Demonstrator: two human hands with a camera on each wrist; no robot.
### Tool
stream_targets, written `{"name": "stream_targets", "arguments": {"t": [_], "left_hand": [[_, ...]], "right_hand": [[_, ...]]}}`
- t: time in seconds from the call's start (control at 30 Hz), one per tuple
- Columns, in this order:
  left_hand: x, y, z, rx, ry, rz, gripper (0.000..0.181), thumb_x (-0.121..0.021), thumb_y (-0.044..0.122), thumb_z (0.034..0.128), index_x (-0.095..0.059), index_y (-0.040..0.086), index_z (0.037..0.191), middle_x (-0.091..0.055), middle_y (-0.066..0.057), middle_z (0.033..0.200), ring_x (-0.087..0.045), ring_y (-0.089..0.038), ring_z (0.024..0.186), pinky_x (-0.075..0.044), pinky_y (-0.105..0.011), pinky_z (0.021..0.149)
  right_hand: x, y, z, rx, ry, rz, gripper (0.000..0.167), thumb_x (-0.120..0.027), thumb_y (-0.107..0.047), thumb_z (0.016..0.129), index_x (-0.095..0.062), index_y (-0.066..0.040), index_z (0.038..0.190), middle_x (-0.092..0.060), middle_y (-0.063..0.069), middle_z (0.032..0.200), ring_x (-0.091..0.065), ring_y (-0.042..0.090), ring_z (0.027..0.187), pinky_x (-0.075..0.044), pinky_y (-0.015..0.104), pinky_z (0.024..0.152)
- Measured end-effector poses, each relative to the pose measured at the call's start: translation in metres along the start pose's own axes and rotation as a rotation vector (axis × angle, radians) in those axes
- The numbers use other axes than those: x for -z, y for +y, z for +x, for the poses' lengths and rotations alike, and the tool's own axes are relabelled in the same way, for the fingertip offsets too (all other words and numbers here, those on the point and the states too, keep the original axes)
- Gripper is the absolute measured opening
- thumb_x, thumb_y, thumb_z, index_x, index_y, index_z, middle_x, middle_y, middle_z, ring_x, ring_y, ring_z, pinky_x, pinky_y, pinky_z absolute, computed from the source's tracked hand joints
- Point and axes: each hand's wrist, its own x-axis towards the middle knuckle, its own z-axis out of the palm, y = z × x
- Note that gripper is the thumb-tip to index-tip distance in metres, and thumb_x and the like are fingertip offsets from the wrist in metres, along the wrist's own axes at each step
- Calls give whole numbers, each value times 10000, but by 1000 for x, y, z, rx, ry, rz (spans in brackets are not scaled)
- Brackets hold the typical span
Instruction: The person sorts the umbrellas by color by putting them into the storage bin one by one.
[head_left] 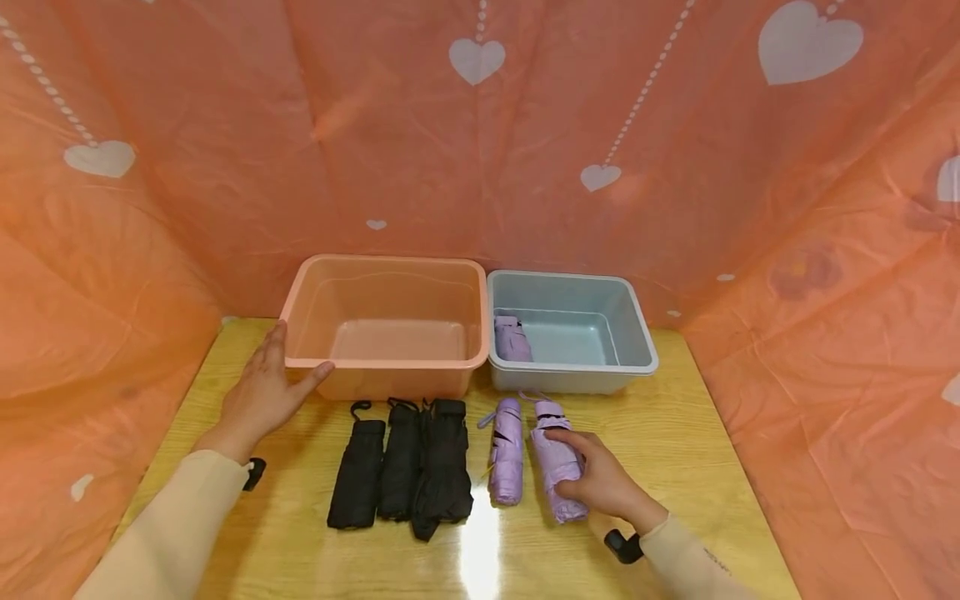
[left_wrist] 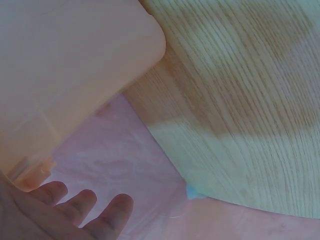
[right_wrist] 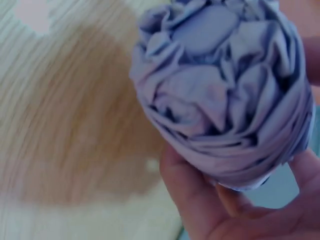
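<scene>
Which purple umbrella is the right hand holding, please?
The rightmost purple umbrella: the right hand grips it, while a second umbrella lies to its left and a third umbrella in the grey bin.

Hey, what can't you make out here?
- Head view: lower end of the binned lilac umbrella, hidden by the gray-blue bin.
- Head view: print on the right sleeve, too small to read.
- Left wrist: rest of the left hand, cut off by edges.
- Right wrist: far end of the held umbrella, hidden behind its near end.

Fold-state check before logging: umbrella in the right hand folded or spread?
Folded: the lilac umbrella is a compact, gathered bundle in the right hand, as the head and right wrist views show.
</scene>
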Motion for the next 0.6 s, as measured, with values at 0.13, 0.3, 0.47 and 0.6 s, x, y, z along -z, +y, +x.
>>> {"name": "stream_targets", "arguments": {"t": [0.13,0.3,0.47,0.6], "left_hand": [[1,0,1,9,-4,1,1120,-478,734,911,172,105,1572,44,-276,1621,-118,-586,1407,-237,-792,957],[0,0,0,11,-8,4,1126,-479,735,911,171,96,1572,32,-292,1616,-125,-591,1402,-237,-795,954],[1,0,1,3,-1,5,1124,-480,729,914,156,78,1574,13,-301,1613,-142,-597,1394,-251,-791,949],[0,-1,2,0,5,4,1131,-481,738,907,152,82,1576,8,-291,1617,-143,-593,1397,-249,-787,957]], "right_hand": [[15,-6,-13,45,-28,35,776,-824,-16,686,-583,-222,1395,-474,182,1354,-512,322,1115,-508,370,806],[35,-21,-26,119,-66,114,767,-796,34,718,-554,-165,1418,-466,181,1361,-516,351,1096,-541,363,771],[64,-46,-24,132,-134,226,755,-774,61,761,-511,-124,1444,-406,234,1398,-511,420,1086,-584,363,658],[91,-67,-12,132,-151,217,760,-771,63,768,-504,-137,1451,-420,239,1368,-531,405,1043,-590,389,629]]}}
